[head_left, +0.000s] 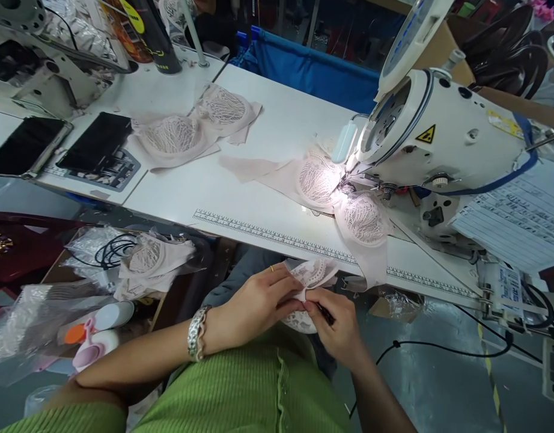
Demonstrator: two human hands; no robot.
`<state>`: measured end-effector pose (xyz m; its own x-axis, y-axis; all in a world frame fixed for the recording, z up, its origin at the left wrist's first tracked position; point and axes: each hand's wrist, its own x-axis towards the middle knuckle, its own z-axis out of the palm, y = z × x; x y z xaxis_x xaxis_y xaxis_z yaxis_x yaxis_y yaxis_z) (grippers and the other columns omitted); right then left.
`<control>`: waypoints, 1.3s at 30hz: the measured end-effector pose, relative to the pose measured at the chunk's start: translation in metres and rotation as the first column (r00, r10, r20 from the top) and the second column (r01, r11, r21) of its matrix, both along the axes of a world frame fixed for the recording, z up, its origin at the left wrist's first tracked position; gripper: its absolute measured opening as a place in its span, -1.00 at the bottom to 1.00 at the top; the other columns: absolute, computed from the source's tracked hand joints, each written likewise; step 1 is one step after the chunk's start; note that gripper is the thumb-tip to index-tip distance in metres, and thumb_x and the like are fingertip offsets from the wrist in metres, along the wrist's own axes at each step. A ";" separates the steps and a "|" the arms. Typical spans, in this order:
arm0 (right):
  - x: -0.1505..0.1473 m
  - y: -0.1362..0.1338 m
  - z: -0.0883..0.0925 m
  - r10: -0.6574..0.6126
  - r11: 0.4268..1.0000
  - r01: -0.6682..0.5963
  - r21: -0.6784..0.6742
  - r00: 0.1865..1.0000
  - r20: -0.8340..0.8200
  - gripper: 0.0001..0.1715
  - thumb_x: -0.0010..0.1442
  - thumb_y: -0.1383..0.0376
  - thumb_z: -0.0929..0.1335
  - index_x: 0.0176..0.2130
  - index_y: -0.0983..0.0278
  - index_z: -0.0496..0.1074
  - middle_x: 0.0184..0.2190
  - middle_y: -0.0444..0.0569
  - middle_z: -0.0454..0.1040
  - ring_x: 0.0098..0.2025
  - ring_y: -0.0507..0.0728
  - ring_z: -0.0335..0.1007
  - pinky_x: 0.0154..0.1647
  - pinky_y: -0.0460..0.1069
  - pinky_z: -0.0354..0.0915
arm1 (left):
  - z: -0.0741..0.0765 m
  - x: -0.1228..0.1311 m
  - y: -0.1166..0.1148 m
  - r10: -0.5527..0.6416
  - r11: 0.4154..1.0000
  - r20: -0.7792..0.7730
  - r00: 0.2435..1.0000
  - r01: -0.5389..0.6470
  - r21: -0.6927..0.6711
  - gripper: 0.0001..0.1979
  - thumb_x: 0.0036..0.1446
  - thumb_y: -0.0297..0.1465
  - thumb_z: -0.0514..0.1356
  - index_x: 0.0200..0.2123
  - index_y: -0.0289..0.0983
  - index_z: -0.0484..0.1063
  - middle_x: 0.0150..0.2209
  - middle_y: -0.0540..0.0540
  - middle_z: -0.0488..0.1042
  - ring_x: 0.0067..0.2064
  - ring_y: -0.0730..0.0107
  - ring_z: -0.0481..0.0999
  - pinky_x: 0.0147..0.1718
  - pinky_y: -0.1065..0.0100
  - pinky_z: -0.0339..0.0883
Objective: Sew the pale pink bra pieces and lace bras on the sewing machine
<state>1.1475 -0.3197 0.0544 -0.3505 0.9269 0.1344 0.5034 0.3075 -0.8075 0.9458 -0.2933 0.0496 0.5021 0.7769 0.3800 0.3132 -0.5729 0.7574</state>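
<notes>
My left hand (259, 300) and my right hand (337, 322) meet in my lap, below the table's front edge. Both pinch a small pale-pink lace bra piece (310, 276) between the fingers. A thin dark tool, too small to name, lies under my right fingers. A ring sits on my left hand and a silver bracelet on the wrist. On the white table (241, 192) above, a lace bra (344, 198) lies under the needle of the sewing machine (443, 138), lit by its lamp.
Another lace bra (191, 129) lies further back on the table. Two dark phones (94, 141) rest at the left. A box with bagged bras (151, 258) and bottles stands at my left. A ruler strip (277, 234) runs along the table's front edge.
</notes>
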 end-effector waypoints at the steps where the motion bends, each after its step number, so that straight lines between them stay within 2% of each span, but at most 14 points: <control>1: 0.001 -0.001 -0.003 -0.030 0.995 0.025 0.101 0.999 0.044 -0.76 0.37 0.29 0.28 -0.26 0.20 0.52 -0.43 -0.06 0.48 -0.45 0.05 0.36 -0.39 -0.06 0.27 | 0.000 0.000 0.001 0.022 1.000 0.015 1.000 -0.022 0.008 -0.93 0.33 -0.44 0.18 -0.18 -0.30 0.46 -0.31 -0.12 0.51 -0.24 0.32 0.48 -0.27 0.36 0.45; 4: 0.008 0.000 -0.012 -0.180 0.915 0.080 0.396 0.958 0.223 -0.80 0.32 0.36 0.31 -0.20 0.20 0.56 -0.12 0.09 0.55 -0.28 0.11 0.46 -0.31 -0.04 0.34 | 0.003 -0.003 0.002 0.062 0.998 0.058 0.996 -0.061 -0.031 -0.95 0.31 -0.45 0.20 -0.24 -0.30 0.47 -0.34 -0.10 0.50 -0.30 0.37 0.47 -0.33 0.41 0.41; 7: 0.014 0.003 -0.015 -0.176 0.899 0.017 0.437 0.929 0.326 -0.65 0.34 0.42 0.22 -0.22 0.20 0.56 -0.03 0.10 0.55 -0.17 0.14 0.49 -0.29 -0.03 0.35 | 0.009 -0.008 0.004 0.052 0.978 0.080 0.995 -0.034 -0.204 -0.95 0.25 -0.43 0.28 -0.26 -0.30 0.50 -0.34 -0.08 0.51 -0.33 0.41 0.47 -0.36 0.44 0.37; 9: 0.018 0.005 -0.013 -0.044 0.952 -0.033 0.303 0.969 0.244 -0.61 0.40 0.38 0.17 -0.27 0.21 0.54 -0.20 0.07 0.58 -0.24 0.12 0.49 -0.35 -0.04 0.34 | 0.012 -0.013 0.010 0.055 0.941 0.106 0.993 -0.016 -0.339 -0.95 0.22 -0.43 0.29 -0.29 -0.30 0.50 -0.33 -0.08 0.51 -0.31 0.41 0.48 -0.34 0.44 0.37; 11: 0.025 0.006 -0.009 0.131 0.989 -0.134 0.060 0.990 0.054 -0.58 0.44 0.23 0.20 -0.37 0.23 0.49 -0.37 0.01 0.51 -0.37 0.08 0.44 -0.43 -0.05 0.30 | 0.013 -0.021 0.018 0.062 0.885 0.148 0.987 0.014 -0.465 -0.94 0.21 -0.43 0.28 -0.33 -0.29 0.50 -0.33 -0.06 0.51 -0.29 0.41 0.49 -0.31 0.43 0.37; 13: 0.035 0.007 -0.005 0.250 0.949 -0.272 -0.160 0.958 -0.142 -0.50 0.41 0.05 0.25 -0.46 0.23 0.44 -0.45 -0.04 0.42 -0.45 0.05 0.36 -0.48 -0.06 0.27 | 0.010 -0.029 0.026 0.076 0.830 0.205 0.976 0.052 -0.556 -0.90 0.20 -0.40 0.29 -0.35 -0.30 0.49 -0.34 -0.05 0.50 -0.31 0.43 0.49 -0.31 0.44 0.37; 15: 0.047 0.010 -0.002 0.271 0.912 -0.330 -0.244 0.930 -0.247 -0.47 0.36 -0.04 0.27 -0.47 0.23 0.45 -0.44 -0.04 0.41 -0.45 0.05 0.33 -0.50 -0.06 0.24 | 0.006 -0.036 0.031 0.106 0.809 0.266 0.958 0.073 -0.583 -0.88 0.20 -0.37 0.30 -0.35 -0.30 0.50 -0.35 -0.05 0.49 -0.31 0.44 0.48 -0.31 0.45 0.37; 18: 0.061 0.013 0.000 0.205 0.946 -0.253 -0.201 0.952 -0.229 -0.56 0.35 0.00 0.31 -0.40 0.20 0.53 -0.42 -0.04 0.48 -0.41 0.08 0.38 -0.41 -0.02 0.30 | -0.002 -0.041 0.031 0.161 0.848 0.338 0.927 0.045 -0.528 -0.91 0.17 -0.39 0.34 -0.34 -0.28 0.53 -0.33 -0.05 0.50 -0.28 0.44 0.49 -0.27 0.45 0.39; 22: 0.064 0.010 -0.002 0.077 0.996 -0.079 -0.037 0.995 -0.057 -0.73 0.35 0.13 0.35 -0.31 0.15 0.59 -0.35 -0.04 0.59 -0.36 0.12 0.48 -0.17 0.09 0.36 | -0.010 -0.043 0.027 0.213 0.898 0.357 0.910 -0.038 -0.438 -0.95 0.13 -0.43 0.39 -0.32 -0.26 0.58 -0.29 -0.07 0.55 -0.23 0.42 0.53 -0.22 0.45 0.41; 25: 0.056 0.006 -0.006 -0.099 0.989 0.099 0.113 0.995 -0.005 -0.86 0.29 0.24 0.42 -0.35 0.15 0.55 -0.35 -0.06 0.61 -0.36 0.13 0.50 -0.22 0.09 0.35 | -0.013 -0.041 0.025 0.254 0.920 0.351 0.901 -0.113 -0.375 -0.95 0.12 -0.46 0.39 -0.33 -0.24 0.59 -0.30 -0.07 0.57 -0.23 0.42 0.55 -0.21 0.44 0.42; 29: 0.042 0.003 -0.012 -0.290 0.925 0.295 0.240 0.955 -0.056 -0.74 0.22 0.36 0.45 -0.45 0.18 0.37 -0.41 -0.10 0.57 -0.43 0.08 0.43 -0.41 -0.01 0.30 | -0.016 -0.039 0.023 0.295 0.930 0.333 0.895 -0.189 -0.316 -0.95 0.13 -0.49 0.37 -0.33 -0.23 0.58 -0.32 -0.05 0.58 -0.24 0.40 0.54 -0.22 0.41 0.43; 32: 0.036 0.003 -0.017 -0.345 0.902 0.356 0.247 0.935 -0.086 -0.74 0.22 0.36 0.44 -0.43 0.17 0.32 -0.43 -0.11 0.52 -0.44 0.06 0.39 -0.44 -0.03 0.29 | -0.018 -0.038 0.023 0.318 0.926 0.311 0.895 -0.224 -0.303 -0.94 0.15 -0.50 0.34 -0.33 -0.22 0.58 -0.33 -0.04 0.58 -0.25 0.39 0.54 -0.24 0.40 0.42; 35: 0.034 0.003 -0.019 -0.410 0.896 0.407 0.177 0.912 -0.022 -0.91 0.24 0.29 0.44 -0.29 0.16 0.43 -0.46 -0.14 0.46 -0.50 0.04 0.30 -0.50 -0.04 0.25 | -0.019 -0.038 0.024 0.335 0.922 0.303 0.892 -0.243 -0.302 -0.92 0.14 -0.51 0.34 -0.34 -0.21 0.59 -0.34 -0.02 0.58 -0.25 0.41 0.53 -0.23 0.41 0.43; 39: 0.035 0.006 -0.014 -0.376 0.925 0.373 0.069 0.926 0.025 -0.95 0.28 0.25 0.40 -0.25 0.15 0.52 -0.40 -0.09 0.47 -0.45 0.06 0.34 -0.46 -0.03 0.26 | -0.020 -0.037 0.024 0.338 0.915 0.317 0.886 -0.231 -0.330 -0.93 0.13 -0.49 0.36 -0.34 -0.20 0.61 -0.33 -0.03 0.59 -0.23 0.38 0.54 -0.22 0.40 0.44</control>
